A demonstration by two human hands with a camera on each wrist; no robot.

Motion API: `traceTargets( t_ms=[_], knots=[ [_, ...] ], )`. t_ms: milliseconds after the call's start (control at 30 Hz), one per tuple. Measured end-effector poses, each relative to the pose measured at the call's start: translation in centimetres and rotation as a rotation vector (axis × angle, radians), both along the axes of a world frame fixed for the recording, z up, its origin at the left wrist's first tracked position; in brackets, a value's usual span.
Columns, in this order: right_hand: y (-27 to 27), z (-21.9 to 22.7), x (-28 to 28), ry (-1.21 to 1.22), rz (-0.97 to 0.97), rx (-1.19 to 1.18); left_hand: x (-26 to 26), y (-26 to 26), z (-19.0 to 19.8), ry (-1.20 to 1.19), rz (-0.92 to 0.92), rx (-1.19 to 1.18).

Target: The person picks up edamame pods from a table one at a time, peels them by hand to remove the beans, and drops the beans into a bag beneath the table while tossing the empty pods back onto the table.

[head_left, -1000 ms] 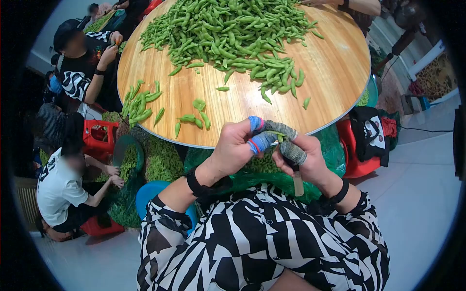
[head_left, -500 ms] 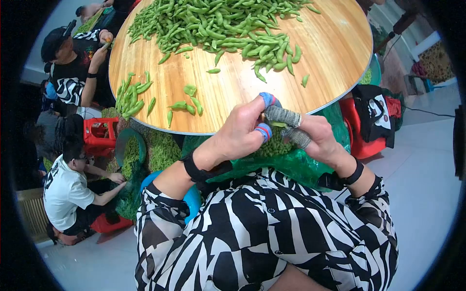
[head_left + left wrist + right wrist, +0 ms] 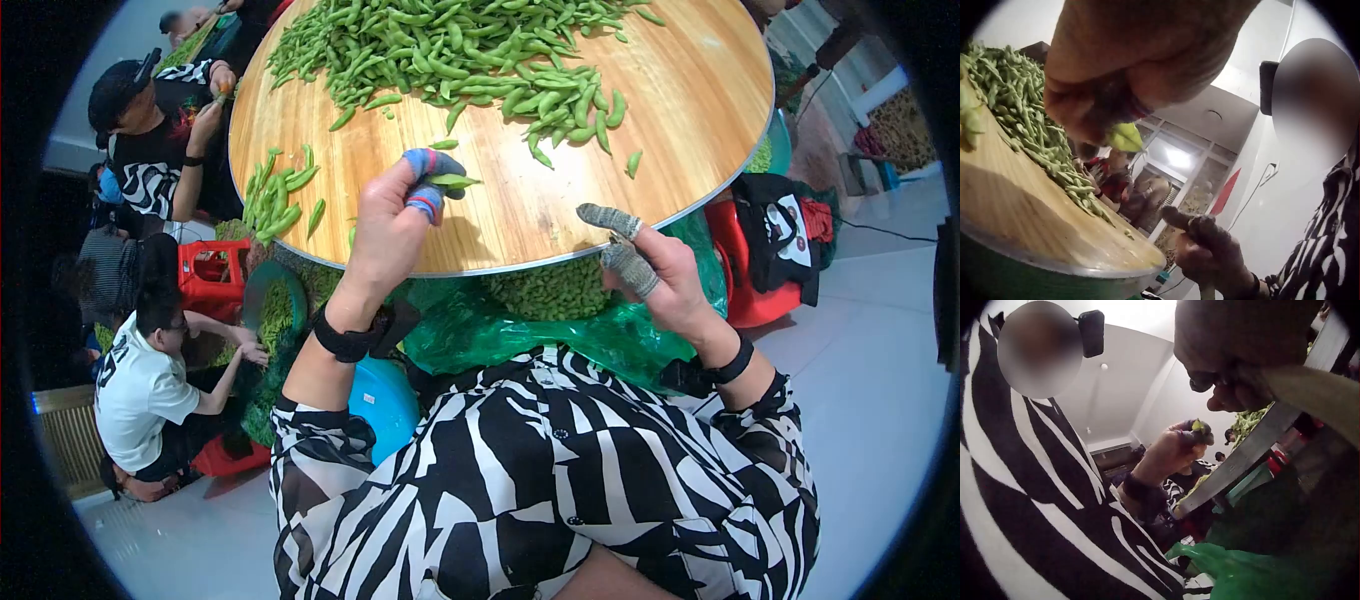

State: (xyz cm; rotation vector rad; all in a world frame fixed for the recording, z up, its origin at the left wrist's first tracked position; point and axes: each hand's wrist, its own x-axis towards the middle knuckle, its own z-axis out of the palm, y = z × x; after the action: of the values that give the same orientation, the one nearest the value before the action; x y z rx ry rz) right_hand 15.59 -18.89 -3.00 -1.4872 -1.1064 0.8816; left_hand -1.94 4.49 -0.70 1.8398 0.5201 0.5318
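Observation:
Over the table's near part, my left hand pinches a green edamame pod between thumb and forefinger, both wrapped in blue-striped cloth covers. The pod's end pokes out below the fingers in the left wrist view. My right hand, in grey knitted finger covers, is at the table edge, apart from the left. It grips a tool by a flat pale handle; the tool's working end is hidden. A large heap of pods lies across the far side of the table.
The round wooden table has a metal-edged rim. A smaller group of pods lies at its left. Below the near edge, shelled beans sit in green plastic. A blue basin stands beneath my left arm; red stools and other people are around.
The hands were together at a pod; now they are apart. My left hand has moved left over the table with a pod, while the right stays near the edge.

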Motion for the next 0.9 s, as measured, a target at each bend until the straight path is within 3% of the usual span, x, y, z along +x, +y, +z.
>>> traceTargets(
  t_ms=[133, 167, 267, 367, 433, 467, 500, 567, 667, 700, 767, 867, 900],
  knots=[
    [0.5, -0.2, -0.3, 0.035, -0.039, -0.017, 0.1, -4.4, 1.2, 0.112, -0.168, -0.186],
    [0.5, -0.3, -0.4, 0.049, -0.05, -0.02, 0.1, -5.5, 1.0, 0.088, -0.28, -0.088],
    [0.6, -0.5, -0.1, 0.049, -0.082, -0.024, 0.1, -6.1, -0.8, 0.022, -0.313, 0.217],
    [0.3, -0.9, 0.1, -0.001, -0.097, -0.028, -0.9, -4.5, -0.9, -0.04, -0.166, 0.317],
    [0.1, -1.5, 0.1, 0.007, -0.1, -0.032, -1.6, -2.7, 0.4, 0.051, 0.0, 0.425],
    [0.0, -1.7, 0.0, 0.028, -0.098, -0.043, -2.1, -1.3, 0.5, 0.14, 0.023, 0.363],
    [0.0, -1.8, 0.0, 0.048, -0.097, -0.05, -2.2, -0.6, 0.4, 0.056, 0.059, 0.038],
    [0.3, -1.9, 0.0, 0.043, -0.094, -0.021, -2.6, -0.4, 1.0, 0.025, 0.06, -0.188],
    [0.4, -2.2, -0.2, -0.001, -0.073, 0.022, -3.8, 1.2, 1.5, 0.028, 0.174, 0.236],
    [0.3, -2.0, -0.1, -0.004, -0.067, 0.006, -4.4, 3.3, 1.8, 0.222, 0.21, 0.587],
    [0.3, -2.1, -0.1, -0.018, -0.062, 0.006, -4.9, 6.2, -0.9, 0.336, 0.245, 1.269],
    [0.5, -2.5, 0.0, -0.038, -0.072, 0.011, -3.4, 4.1, -0.4, 0.255, 0.178, 1.181],
    [0.6, -1.9, -0.1, -0.039, -0.068, -0.013, -2.6, 3.1, -0.5, 0.23, 0.132, 1.051]
  ],
)
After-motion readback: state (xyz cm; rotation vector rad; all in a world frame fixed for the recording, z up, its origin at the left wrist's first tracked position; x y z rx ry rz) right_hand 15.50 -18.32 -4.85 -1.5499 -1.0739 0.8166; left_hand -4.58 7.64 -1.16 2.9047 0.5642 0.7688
